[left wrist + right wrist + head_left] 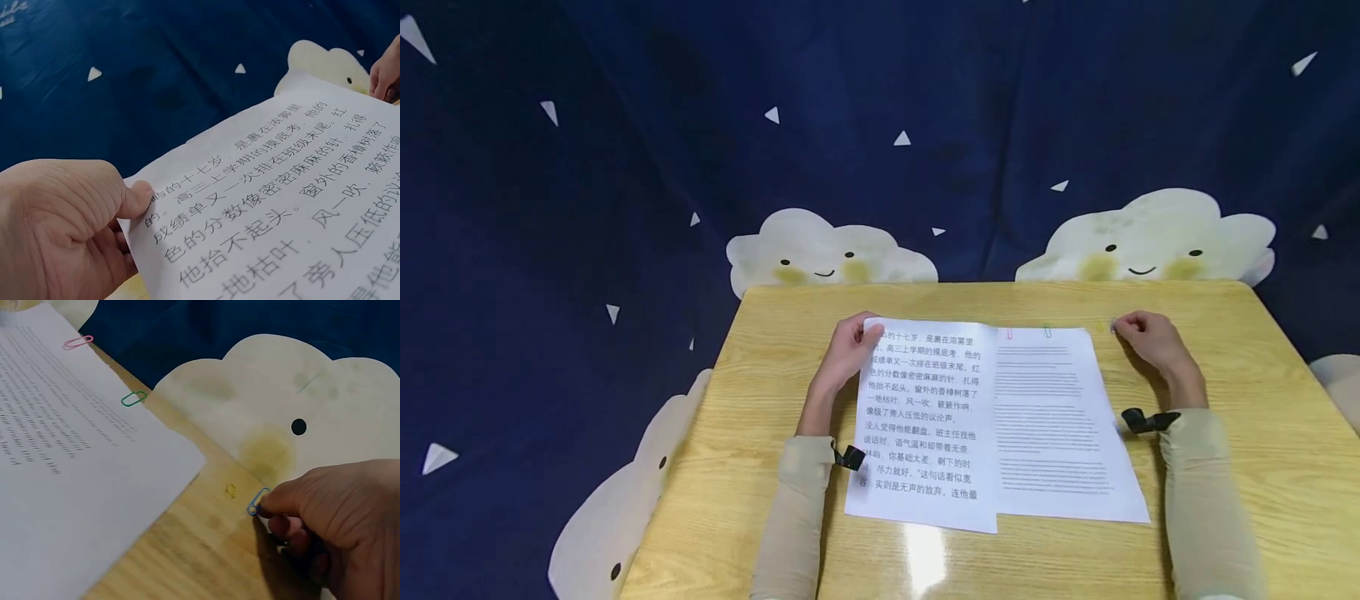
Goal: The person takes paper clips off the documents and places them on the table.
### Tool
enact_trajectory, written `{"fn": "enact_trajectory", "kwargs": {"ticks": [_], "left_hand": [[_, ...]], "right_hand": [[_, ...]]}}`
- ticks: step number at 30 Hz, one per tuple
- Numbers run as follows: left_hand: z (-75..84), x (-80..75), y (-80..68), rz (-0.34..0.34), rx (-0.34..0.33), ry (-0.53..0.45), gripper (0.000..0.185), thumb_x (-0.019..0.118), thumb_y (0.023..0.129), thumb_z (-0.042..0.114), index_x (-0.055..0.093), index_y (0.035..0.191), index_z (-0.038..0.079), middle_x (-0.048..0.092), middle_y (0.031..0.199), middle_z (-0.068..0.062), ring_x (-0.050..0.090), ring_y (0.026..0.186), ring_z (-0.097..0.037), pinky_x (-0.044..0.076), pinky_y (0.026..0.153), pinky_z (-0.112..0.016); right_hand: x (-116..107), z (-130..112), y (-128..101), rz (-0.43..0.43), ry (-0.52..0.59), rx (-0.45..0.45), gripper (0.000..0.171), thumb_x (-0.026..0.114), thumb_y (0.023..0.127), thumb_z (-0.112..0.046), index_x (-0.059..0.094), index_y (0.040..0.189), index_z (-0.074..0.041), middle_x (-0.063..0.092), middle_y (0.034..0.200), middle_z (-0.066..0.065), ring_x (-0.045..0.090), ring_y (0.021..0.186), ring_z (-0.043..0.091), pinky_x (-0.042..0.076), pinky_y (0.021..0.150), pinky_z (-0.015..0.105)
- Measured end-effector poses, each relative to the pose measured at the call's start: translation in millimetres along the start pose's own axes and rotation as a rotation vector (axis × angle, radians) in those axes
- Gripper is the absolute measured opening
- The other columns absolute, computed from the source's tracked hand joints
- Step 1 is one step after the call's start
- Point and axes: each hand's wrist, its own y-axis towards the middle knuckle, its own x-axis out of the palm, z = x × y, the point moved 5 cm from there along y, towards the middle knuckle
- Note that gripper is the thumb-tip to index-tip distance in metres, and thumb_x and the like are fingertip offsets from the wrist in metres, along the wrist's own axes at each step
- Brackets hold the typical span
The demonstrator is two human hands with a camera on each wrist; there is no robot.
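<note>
My left hand [850, 342] pinches the top left corner of a sheet with large Chinese print [925, 417], thumb on top [134, 200]. That sheet [281, 206] overlaps a second sheet with small print [1060, 425] on the wooden table [1225, 467]. My right hand [1150, 337] is at the far edge, right of the papers, and pinches a blue paper clip [257, 501] between its fingertips. A pink clip [77, 342] and a green clip [134, 398] sit on the small-print sheet's [75, 481] top edge. A yellow clip [230, 490] lies on the table next to the blue one.
A dark blue cloth with white cloud faces [827, 250] hangs behind and around the table. The table's far edge [1000, 285] runs just beyond both hands. Bare wood lies to the right of the papers and along the near edge [1075, 558].
</note>
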Motion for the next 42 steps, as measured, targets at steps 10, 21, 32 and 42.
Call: {"fn": "enact_trajectory", "kwargs": {"ticks": [10, 21, 32, 42], "left_hand": [[-17.4, -17.4, -1.1, 0.082, -0.059, 0.036, 0.017, 0.057, 0.106, 0.004, 0.070, 0.110, -0.005, 0.065, 0.090, -0.016, 0.055, 0.075, -0.021, 0.044, 0.069, -0.028], [-44.8, -42.0, -3.5, 0.189, -0.149, 0.146, 0.019, 0.057, 0.108, 0.012, 0.070, 0.109, -0.002, 0.064, 0.091, -0.016, 0.055, 0.074, -0.020, 0.045, 0.069, -0.030], [-67.7, -42.1, -3.6, 0.273, -0.206, 0.170, 0.023, 0.061, 0.106, 0.009, 0.069, 0.124, -0.002, 0.069, 0.106, -0.020, 0.059, 0.083, -0.019, 0.047, 0.076, -0.028], [-74.2, -47.1, 4.7, 0.394, -0.168, 0.248, 0.023, 0.063, 0.104, 0.006, 0.065, 0.125, -0.004, 0.068, 0.112, -0.023, 0.062, 0.093, -0.027, 0.049, 0.085, -0.035]], "right_hand": [[-8.4, -3.5, 1.0, -0.108, -0.013, 0.012, 0.052, 0.047, 0.110, -0.041, 0.059, 0.120, 0.009, 0.058, 0.107, 0.022, 0.052, 0.090, 0.030, 0.045, 0.067, 0.033], [-6.0, -2.4, 5.5, -0.085, 0.034, 0.056, 0.048, 0.055, 0.108, -0.037, 0.064, 0.114, 0.010, 0.064, 0.102, 0.020, 0.056, 0.088, 0.028, 0.048, 0.065, 0.028], [-13.7, -7.2, 5.8, -0.067, 0.062, 0.096, 0.049, 0.060, 0.106, -0.036, 0.066, 0.113, 0.012, 0.067, 0.097, 0.018, 0.058, 0.085, 0.026, 0.049, 0.065, 0.030], [-14.3, -6.8, 7.8, -0.047, 0.115, 0.107, 0.040, 0.065, 0.104, -0.028, 0.068, 0.109, 0.012, 0.069, 0.088, 0.012, 0.061, 0.079, 0.023, 0.051, 0.062, 0.029]]}}
